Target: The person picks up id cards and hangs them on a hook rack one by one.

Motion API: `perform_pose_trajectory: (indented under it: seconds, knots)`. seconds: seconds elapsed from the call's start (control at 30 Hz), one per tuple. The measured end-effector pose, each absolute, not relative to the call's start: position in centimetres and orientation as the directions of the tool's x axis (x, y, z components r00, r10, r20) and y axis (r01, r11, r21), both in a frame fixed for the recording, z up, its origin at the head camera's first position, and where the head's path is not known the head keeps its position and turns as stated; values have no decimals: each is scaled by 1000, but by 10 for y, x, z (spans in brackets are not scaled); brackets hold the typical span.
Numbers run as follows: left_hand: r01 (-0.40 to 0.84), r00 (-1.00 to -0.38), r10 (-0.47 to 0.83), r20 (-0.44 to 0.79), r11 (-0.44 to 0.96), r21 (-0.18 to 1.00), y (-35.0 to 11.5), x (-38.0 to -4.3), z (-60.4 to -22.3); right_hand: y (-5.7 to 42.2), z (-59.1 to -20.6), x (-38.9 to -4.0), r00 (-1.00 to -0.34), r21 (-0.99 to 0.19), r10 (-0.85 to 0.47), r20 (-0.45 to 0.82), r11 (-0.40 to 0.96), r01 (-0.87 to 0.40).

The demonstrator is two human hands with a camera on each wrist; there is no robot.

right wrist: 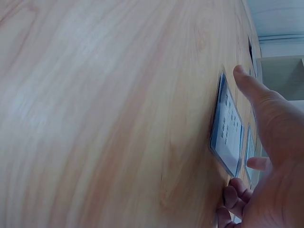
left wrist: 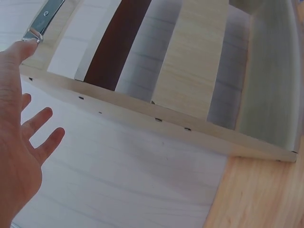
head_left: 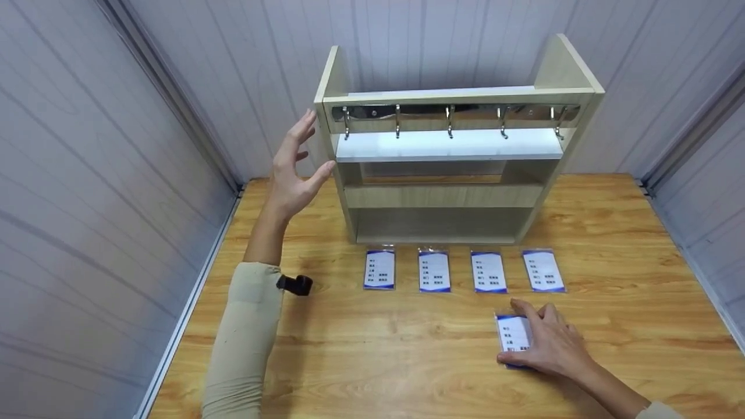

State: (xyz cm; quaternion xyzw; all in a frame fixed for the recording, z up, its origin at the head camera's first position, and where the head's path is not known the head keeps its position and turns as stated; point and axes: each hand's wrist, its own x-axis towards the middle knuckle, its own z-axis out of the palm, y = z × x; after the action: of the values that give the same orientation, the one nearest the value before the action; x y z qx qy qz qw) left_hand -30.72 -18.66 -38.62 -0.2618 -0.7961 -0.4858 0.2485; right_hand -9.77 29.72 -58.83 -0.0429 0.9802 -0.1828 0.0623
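My left hand (head_left: pixel 294 183) is raised beside the left side panel of a light wooden rack (head_left: pixel 445 196), fingers spread, holding nothing. In the left wrist view its thumb (left wrist: pixel 23 50) overlaps the end of the metal hook rail (left wrist: pixel 43 19); whether it touches is unclear. Over a blue-and-white name card (head_left: pixel 512 333) in a clear sleeve, my right hand (head_left: pixel 556 346) reaches down with thumb and fingers apart. The card (right wrist: pixel 229 128) lies on the table and the hand covers its right part in the head view. The right thumb (right wrist: pixel 251 88) stands off the card's face.
Several similar cards (head_left: pixel 434 272) lie in a row before the rack. Along its top front runs a rail with several metal hooks (head_left: pixel 450 122), above a white shelf (head_left: pixel 448 145). A black wrist mount (head_left: pixel 298 285) sits on the left sleeve. Pale panels (head_left: pixel 105 233) enclose the wooden table (head_left: pixel 372 349).
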Motion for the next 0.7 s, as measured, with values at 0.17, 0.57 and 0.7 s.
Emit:
perform_pose_trajectory:
  seconds: [0.17, 0.57, 0.7]
  knots:
    - [673, -729, 201, 655, 389, 629, -181, -310, -383, 298, -587, -101, -984, -375, -132, -121, 924, -78]
    - [670, -730, 192, 656, 386, 634, -173, -320, -373, 304, -579, -109, -961, -449, -190, -199, 890, -82]
    - [673, -727, 186, 661, 383, 633, -173, -324, -367, 306, -576, -114, -950, -465, -210, -232, 882, -82]
